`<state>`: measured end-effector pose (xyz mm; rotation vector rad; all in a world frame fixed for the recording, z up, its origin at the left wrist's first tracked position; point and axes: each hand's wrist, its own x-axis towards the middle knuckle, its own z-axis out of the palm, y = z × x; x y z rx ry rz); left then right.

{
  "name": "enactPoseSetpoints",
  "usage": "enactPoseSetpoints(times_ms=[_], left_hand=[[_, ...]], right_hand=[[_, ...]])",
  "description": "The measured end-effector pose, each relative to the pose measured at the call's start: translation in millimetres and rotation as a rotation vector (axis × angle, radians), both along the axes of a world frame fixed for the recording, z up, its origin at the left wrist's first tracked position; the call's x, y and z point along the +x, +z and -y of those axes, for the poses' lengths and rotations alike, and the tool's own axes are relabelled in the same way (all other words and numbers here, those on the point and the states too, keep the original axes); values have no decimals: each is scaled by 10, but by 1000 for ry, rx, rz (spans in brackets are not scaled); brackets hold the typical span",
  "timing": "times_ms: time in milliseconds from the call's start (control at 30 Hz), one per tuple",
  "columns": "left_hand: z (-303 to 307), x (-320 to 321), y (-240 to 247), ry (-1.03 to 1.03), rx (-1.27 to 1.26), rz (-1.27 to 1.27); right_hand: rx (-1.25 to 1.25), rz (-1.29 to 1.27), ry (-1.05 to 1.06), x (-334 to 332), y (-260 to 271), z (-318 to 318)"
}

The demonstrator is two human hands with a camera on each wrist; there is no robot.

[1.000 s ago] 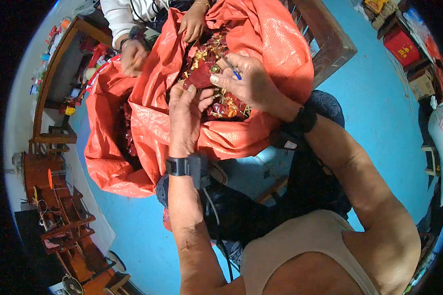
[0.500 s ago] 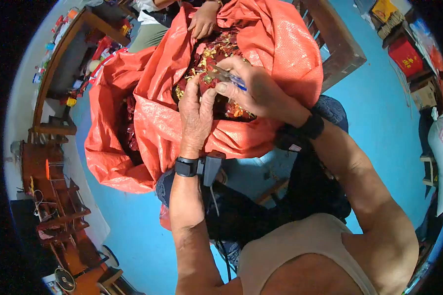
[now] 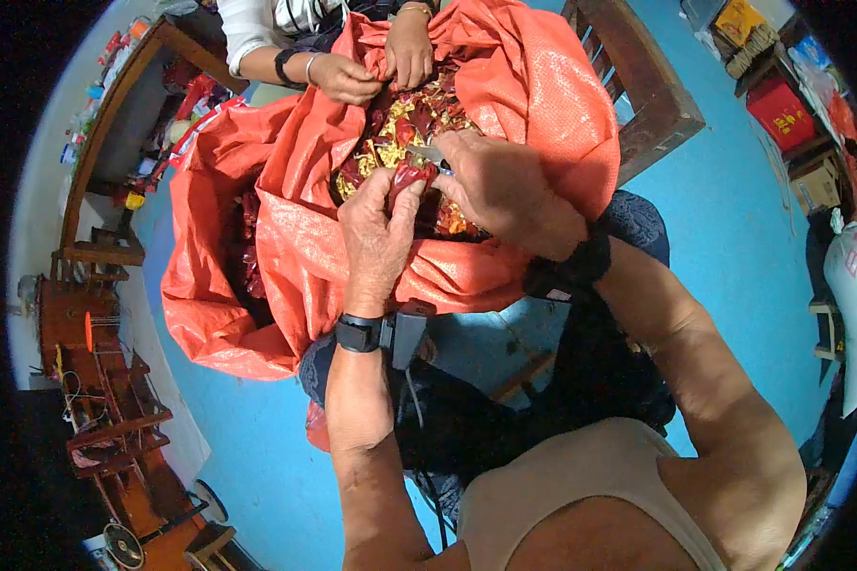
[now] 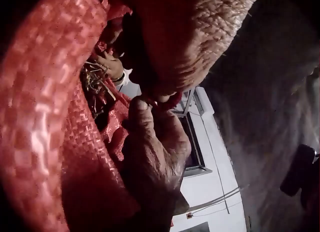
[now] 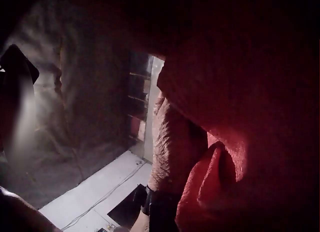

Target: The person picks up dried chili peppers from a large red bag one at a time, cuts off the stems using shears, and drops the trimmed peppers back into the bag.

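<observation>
On the left, the red sack (image 3: 300,224) lay in folds, with another person's hands (image 3: 345,78) at its rim. The left hand (image 3: 376,233) pinched a dark red pod (image 3: 411,179) over the opening. Just beside was a metal blade (image 3: 425,152), gripped by the right hand (image 3: 507,190); whether the hands touched, I could not tell. A slipping pod could bring the blade onto the left fingertips.

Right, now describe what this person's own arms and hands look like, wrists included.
The left hand and right hand are gloveless, the arms sleeveless beside a beige tank top. The left wrist wears a smooth black strap with a boxy grey device and thin grey cable; the right, a wide black band.
</observation>
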<state>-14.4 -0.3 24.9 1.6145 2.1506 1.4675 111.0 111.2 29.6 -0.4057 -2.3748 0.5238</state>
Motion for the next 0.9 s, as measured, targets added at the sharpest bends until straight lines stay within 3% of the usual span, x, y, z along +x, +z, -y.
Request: enactPoseSetpoints(times_ms=[33,167,233,267,400,467,900], left_hand=[[5,3,2,29,-62,-39],[-14,-131,-39,181,82,50],[11,-267,-20,141,70,183],[32,-269,-48,84,92,378],[51,-205,-24,-7,128,362],[50,-244,-61,-30,160,488],[80,-251,-36,-5,158,151]], right_hand=[[37,27,-7,4,-8,8],[156,-18,5,-1,-9,9],[91,-56,34,-17,3,35],[21,-89,59,-26,2,49],[-54,-126,94,-19,3,35],[-126,-35,127,9,68,57],[-54,-64,149,9,93,49]])
